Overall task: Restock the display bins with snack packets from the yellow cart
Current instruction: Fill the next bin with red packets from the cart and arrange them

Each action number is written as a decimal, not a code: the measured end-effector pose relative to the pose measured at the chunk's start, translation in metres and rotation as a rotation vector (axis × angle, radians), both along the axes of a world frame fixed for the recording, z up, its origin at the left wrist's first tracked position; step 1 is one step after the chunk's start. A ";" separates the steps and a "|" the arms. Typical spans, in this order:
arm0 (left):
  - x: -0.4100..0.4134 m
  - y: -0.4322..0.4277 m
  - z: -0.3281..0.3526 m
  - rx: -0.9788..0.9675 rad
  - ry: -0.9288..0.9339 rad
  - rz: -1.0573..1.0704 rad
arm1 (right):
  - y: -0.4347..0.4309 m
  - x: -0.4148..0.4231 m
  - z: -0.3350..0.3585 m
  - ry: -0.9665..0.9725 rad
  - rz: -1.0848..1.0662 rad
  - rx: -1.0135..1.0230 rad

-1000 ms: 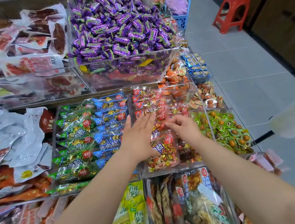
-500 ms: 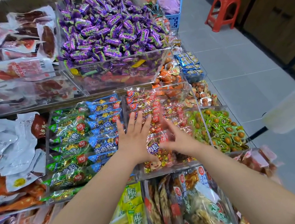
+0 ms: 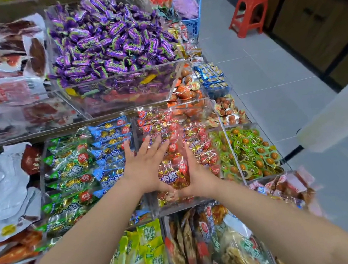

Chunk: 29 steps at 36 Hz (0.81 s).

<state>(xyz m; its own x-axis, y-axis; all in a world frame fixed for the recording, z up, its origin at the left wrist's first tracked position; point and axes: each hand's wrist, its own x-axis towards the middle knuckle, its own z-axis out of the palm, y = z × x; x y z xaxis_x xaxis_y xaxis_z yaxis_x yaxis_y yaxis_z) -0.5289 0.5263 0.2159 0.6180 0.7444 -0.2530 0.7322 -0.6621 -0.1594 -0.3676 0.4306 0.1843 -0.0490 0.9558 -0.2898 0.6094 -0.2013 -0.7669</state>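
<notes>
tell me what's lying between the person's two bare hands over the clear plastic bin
A pile of shiny red-and-gold snack packets fills the gap between the left hand and the right hand, seen in the head view.

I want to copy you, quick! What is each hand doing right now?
Left hand: open, fingers spread flat on the red snack packets.
Right hand: open, straight fingers against the same packets, gripping nothing.
</notes>
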 end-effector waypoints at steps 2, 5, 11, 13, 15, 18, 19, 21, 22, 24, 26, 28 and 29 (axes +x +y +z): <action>0.005 0.003 0.002 -0.004 0.021 0.051 | 0.006 -0.001 0.000 0.017 0.003 -0.031; 0.009 0.007 0.002 -0.011 0.025 0.074 | 0.017 -0.002 0.000 0.050 -0.007 -0.043; 0.006 0.006 0.000 -0.010 0.065 0.042 | 0.008 -0.003 -0.005 0.024 -0.068 -0.038; 0.008 0.007 0.002 -0.018 0.074 0.046 | 0.005 -0.001 -0.002 0.063 -0.064 -0.048; 0.008 0.006 0.004 -0.020 0.080 0.051 | 0.002 0.000 0.002 0.127 -0.097 -0.062; 0.007 0.002 0.009 -0.026 0.087 0.057 | -0.006 -0.001 0.010 0.208 -0.216 -0.032; 0.006 0.000 0.011 -0.033 0.087 0.060 | -0.011 0.000 0.012 0.196 -0.254 -0.008; 0.006 -0.006 0.016 -0.048 0.078 0.071 | -0.021 0.003 0.017 0.165 -0.312 0.025; 0.005 -0.010 0.018 -0.042 0.068 0.079 | -0.027 0.005 0.019 0.188 -0.342 0.026; 0.005 -0.022 0.025 0.008 0.006 0.088 | -0.041 0.008 0.025 0.254 -0.418 0.029; 0.006 -0.039 0.031 0.082 -0.159 0.098 | -0.056 0.011 0.029 0.272 -0.518 0.053; 0.008 -0.059 0.034 0.134 -0.421 0.094 | -0.073 0.015 0.030 0.320 -0.625 0.071; 0.010 -0.070 0.034 0.131 -0.564 0.095 | -0.081 0.016 0.029 0.347 -0.667 0.073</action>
<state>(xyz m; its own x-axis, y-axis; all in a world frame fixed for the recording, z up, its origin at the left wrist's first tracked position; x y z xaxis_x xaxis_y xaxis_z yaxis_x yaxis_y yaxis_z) -0.5187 0.4561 0.2497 0.5598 0.8058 0.1933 0.7826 -0.5908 0.1960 -0.3512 0.3492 0.2135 0.4702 0.8307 -0.2982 0.0972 -0.3845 -0.9180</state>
